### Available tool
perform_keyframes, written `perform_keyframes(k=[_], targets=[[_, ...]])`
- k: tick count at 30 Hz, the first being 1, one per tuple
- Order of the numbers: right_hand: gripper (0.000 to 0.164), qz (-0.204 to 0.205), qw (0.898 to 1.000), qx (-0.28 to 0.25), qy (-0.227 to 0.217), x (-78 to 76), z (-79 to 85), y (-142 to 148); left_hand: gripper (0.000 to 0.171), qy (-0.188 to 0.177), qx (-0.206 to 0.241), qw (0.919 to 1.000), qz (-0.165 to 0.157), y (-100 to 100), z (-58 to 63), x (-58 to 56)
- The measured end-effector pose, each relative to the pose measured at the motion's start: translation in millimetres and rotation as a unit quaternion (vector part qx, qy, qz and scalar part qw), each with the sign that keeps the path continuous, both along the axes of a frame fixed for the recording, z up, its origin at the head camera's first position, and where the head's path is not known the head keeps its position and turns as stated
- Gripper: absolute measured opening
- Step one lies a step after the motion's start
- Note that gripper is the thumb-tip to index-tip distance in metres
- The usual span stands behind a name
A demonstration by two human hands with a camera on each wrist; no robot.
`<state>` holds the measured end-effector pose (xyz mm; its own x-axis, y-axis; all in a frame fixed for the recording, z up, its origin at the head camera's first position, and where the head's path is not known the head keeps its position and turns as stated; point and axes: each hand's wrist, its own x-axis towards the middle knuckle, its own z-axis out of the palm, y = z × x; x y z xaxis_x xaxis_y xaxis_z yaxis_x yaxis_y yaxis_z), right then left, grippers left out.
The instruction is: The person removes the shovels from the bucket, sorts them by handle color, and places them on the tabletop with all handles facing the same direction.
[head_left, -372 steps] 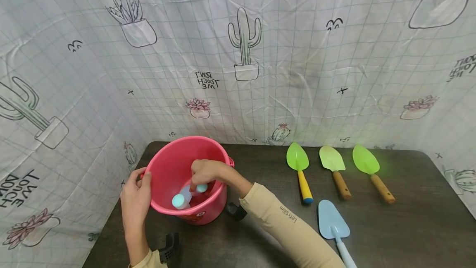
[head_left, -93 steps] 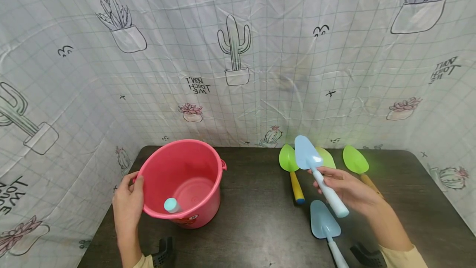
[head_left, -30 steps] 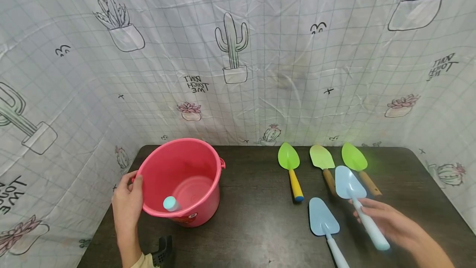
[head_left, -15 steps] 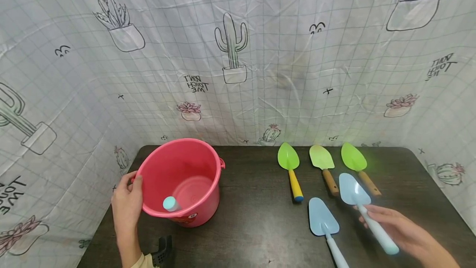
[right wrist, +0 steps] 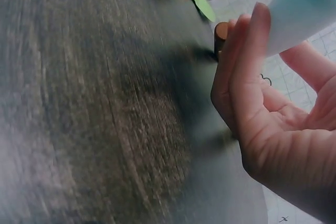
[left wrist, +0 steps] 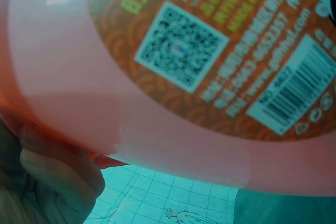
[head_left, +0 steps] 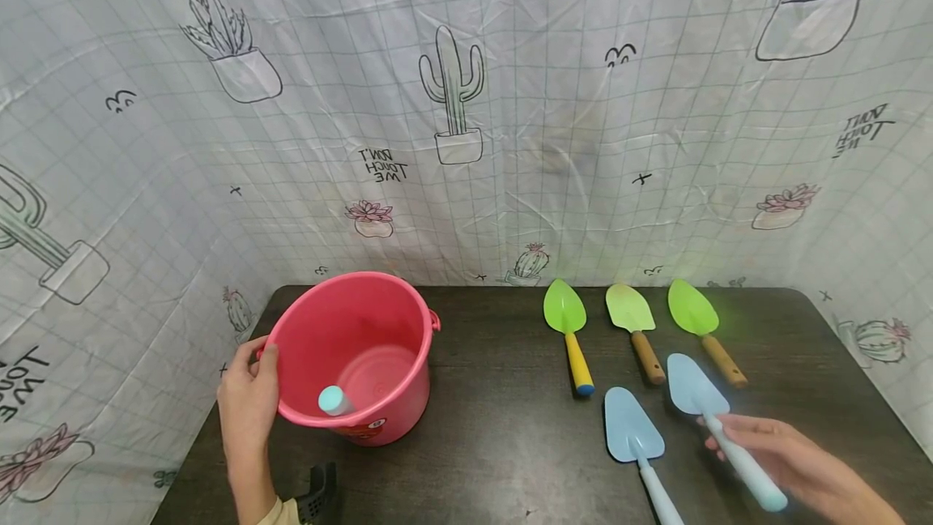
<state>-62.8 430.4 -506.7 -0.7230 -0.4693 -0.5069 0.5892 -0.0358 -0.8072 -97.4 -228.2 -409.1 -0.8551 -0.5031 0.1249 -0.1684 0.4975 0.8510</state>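
Note:
In the head view my left hand (head_left: 248, 395) grips the left rim of a pink bucket (head_left: 408, 403). One light-blue handle end (head_left: 334, 400) shows inside it; the rest of that tool is hidden. My right hand (head_left: 776, 450) pinches the pale blue handle of a light-blue trowel (head_left: 697, 386), low over the table at the right. Another light-blue trowel (head_left: 631, 428) lies just to its left. In the left wrist view, curled fingers (left wrist: 58, 177) are at the bucket's edge beside its label. The right wrist view shows the trowel handle (right wrist: 307, 17) between thumb and fingers.
Along the back of the dark table (head_left: 503, 395) lie a green trowel with a yellow handle (head_left: 579, 363) and two green trowels with wooden handles (head_left: 647, 356) (head_left: 723, 360). A patterned cloth (head_left: 554, 104) hangs behind and at the sides.
Earliest, my right hand was inside the bucket, where two blue ends showed. Later it held the trowel up over the green ones; since then it has lowered it toward the table, rightward and nearer me.

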Motion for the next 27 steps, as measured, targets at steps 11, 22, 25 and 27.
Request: perform_keyframes(k=[11,22,25,27], targets=[[0.036,0.001,0.998,0.058,-0.002,1.0,-2.9,2.9,0.048,0.0,-0.004,1.0,-0.001,0.1,0.7,-0.4],[0.035,0.028,0.999,0.026,0.012,6.9,-0.9,3.9,0.047,0.004,-0.009,1.0,0.001,0.5,0.8,0.7],[0.035,0.032,0.999,0.025,0.012,7.7,-1.8,5.3,0.047,0.006,-0.01,0.9999,0.003,0.9,1.0,1.4],[0.035,0.037,0.999,0.022,0.014,8.1,-2.4,6.3,0.046,0.007,-0.009,0.9999,0.003,0.9,1.0,1.8]])
